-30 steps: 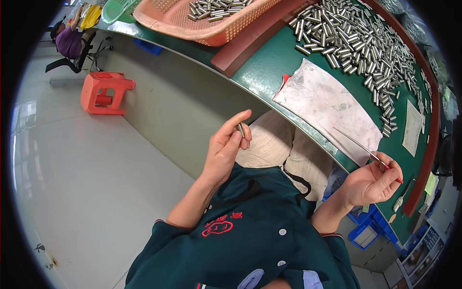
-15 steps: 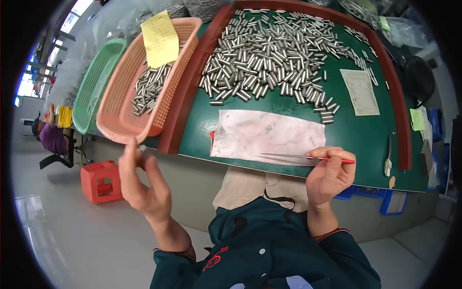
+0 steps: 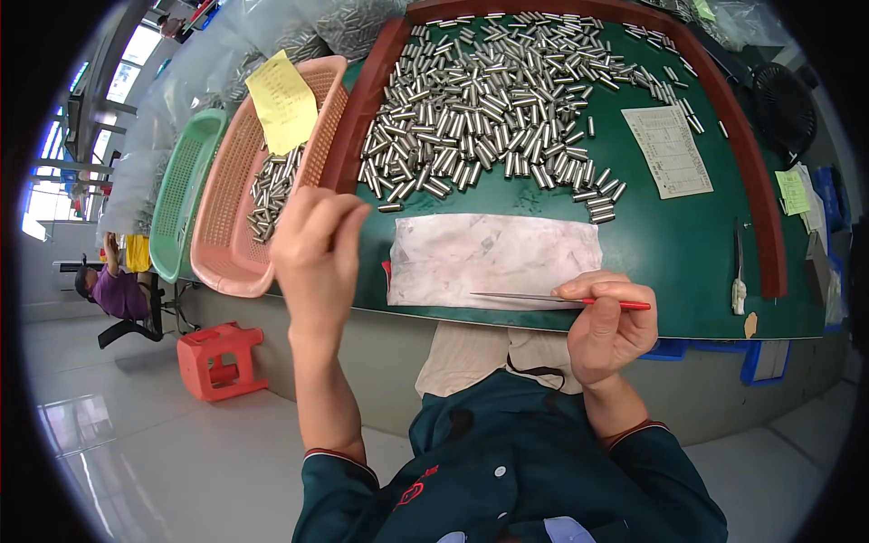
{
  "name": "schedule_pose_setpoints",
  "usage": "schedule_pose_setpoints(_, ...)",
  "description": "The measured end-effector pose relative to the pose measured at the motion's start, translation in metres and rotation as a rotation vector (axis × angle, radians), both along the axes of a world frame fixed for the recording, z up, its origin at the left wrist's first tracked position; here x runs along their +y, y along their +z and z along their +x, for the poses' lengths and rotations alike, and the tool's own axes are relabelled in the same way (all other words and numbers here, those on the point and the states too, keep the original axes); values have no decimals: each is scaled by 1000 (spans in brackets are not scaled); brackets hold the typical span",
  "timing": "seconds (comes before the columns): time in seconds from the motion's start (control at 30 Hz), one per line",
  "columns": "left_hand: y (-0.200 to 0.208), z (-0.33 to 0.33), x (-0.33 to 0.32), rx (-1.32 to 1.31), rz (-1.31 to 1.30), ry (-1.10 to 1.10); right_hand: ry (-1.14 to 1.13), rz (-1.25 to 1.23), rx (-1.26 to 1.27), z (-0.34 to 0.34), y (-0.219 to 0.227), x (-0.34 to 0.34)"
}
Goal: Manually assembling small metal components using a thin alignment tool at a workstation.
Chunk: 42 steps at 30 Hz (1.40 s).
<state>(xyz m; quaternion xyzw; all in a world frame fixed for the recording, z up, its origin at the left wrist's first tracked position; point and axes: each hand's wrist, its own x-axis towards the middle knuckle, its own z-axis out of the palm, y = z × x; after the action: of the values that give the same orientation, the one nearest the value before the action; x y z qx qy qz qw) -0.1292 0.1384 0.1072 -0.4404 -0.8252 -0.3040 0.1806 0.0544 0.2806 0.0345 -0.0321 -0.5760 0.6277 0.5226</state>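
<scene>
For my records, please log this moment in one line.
left hand: near pink basket, grip unclear | right hand: holds red-handled tool over white cloth | metal cylinders: on table

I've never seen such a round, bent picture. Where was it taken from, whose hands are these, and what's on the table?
No robot here: these are a person's bare hands, seen by a wide fisheye camera worn on their head and looking down, so straight edges curve near the rim. On the green table lie many short metal cylinders, a stained whitish cloth and a paper sheet. The right hand holds a thin, pointed tool with a red handle. The left hand is near a pink basket with more cylinders; whether it grips anything is hidden.
</scene>
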Motion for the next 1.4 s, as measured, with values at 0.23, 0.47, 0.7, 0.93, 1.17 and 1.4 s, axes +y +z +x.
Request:
schedule_pose_setpoints(0.23,-24,-12,37,83,-278,-226,-10,14,16,-1,2,-1)
schedule_pose_setpoints(0.47,-22,-12,32,59,-304,-258,-10,35,-3,0,3,-2)
schedule_pose_setpoints(0.7,-22,53,-56,-965,512,-165,-15,30,138,-5,-2,-10)
schedule_pose_setpoints(0.93,-96,103,-121,-1825,1219,148,440,515,26,-26,-4,-70)
schedule_pose_setpoints(1.17,-110,114,-125,-1836,1227,188,538,530,-58,-41,-20,-92)
schedule_pose_setpoints(1.4,-113,115,-124,-1748,1169,231,499,547,-71,-43,-24,-96)
